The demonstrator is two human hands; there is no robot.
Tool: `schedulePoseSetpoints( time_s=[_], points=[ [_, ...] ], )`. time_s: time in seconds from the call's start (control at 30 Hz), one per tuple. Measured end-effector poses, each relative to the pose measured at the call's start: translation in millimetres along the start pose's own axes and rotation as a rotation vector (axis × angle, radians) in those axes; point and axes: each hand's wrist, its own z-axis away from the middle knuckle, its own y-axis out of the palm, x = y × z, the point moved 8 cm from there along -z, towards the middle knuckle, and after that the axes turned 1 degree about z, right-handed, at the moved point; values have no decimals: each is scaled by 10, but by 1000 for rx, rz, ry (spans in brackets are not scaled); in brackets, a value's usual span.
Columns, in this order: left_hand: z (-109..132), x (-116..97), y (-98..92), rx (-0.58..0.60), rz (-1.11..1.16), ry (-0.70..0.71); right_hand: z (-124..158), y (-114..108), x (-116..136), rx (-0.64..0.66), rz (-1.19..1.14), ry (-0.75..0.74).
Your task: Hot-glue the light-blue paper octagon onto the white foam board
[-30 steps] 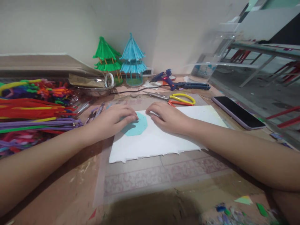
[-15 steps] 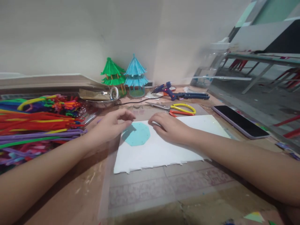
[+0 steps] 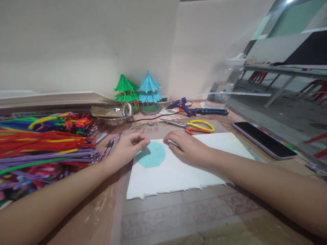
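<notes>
A pale blue octagon (image 3: 151, 154) with small dark dots lies flat on the left part of a white sheet (image 3: 178, 177) with a ragged near edge. My left hand (image 3: 129, 146) is at the octagon's upper left, its fingers loosely curled with the thumb close to them; I see nothing held. To the right of the octagon, my right hand (image 3: 185, 146) rests over the white sheet, fingers bent and slightly apart, holding nothing. Scissors (image 3: 189, 126) with yellow and red handles lie just beyond the sheet.
Bundles of coloured pipe cleaners (image 3: 43, 143) fill the left side. At the back stand green (image 3: 125, 89) and blue (image 3: 149, 92) two-tiered roofed models, a glue gun (image 3: 181, 105), dark-handled pliers (image 3: 211, 111) and a clear bottle (image 3: 224, 81). A phone (image 3: 263, 140) lies right.
The view has tilted up, so the table things appear lower. My left hand's thumb and fingers have drawn closer together. My right hand stays in place beside the octagon.
</notes>
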Motion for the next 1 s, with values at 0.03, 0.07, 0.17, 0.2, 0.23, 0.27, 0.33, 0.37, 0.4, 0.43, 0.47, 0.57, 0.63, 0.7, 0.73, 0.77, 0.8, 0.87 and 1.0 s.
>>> schedulePoseSetpoints(
  time_s=[0.03,0.07,0.17,0.2,0.23,0.27,0.33,0.37,0.4,0.43,0.47,0.57,0.63,0.7,0.73,0.77,0.8,0.87,1.0],
  points=[
    [9,-3,-9,-8,-20,8,3,0,2,-3,-1,-3],
    [20,-3,-20,-16,-39,16,5,2,3,-5,-2,-4],
    [51,0,-56,-46,-86,49,8,7,4,-7,-4,-4],
    [58,-2,-67,-55,-101,63,8,7,5,-9,-4,-5],
    [64,-8,-73,-61,-118,79,7,6,7,-11,-4,-7],
    [66,-17,-75,-62,-136,97,6,5,10,-12,-3,-11],
    [63,-39,-58,-37,-166,134,5,3,18,-14,0,-18],
    [60,-46,-44,-10,-170,149,4,1,21,-16,2,-20],
    [60,-59,-16,38,-180,174,5,-1,23,-17,3,-22],
    [71,-83,24,106,-204,221,6,-3,24,-18,4,-25],
    [99,-117,70,182,-248,289,8,-6,23,-18,5,-26],
    [271,-200,178,363,-464,545,14,-1,14,-6,2,-29],
    [373,-208,191,386,-581,650,18,5,3,2,2,-28],
    [436,-204,201,387,-640,704,20,10,-7,5,5,-27],
    [456,-206,213,392,-655,727,20,11,-12,6,6,-25],
    [468,-215,223,393,-658,748,21,12,-17,8,6,-22],
    [472,-228,233,394,-654,766,21,13,-20,11,6,-19],
    [466,-253,252,410,-641,783,21,13,-24,16,9,-13],
    [464,-294,276,453,-657,791,24,12,-24,28,15,-5]
  ],
)
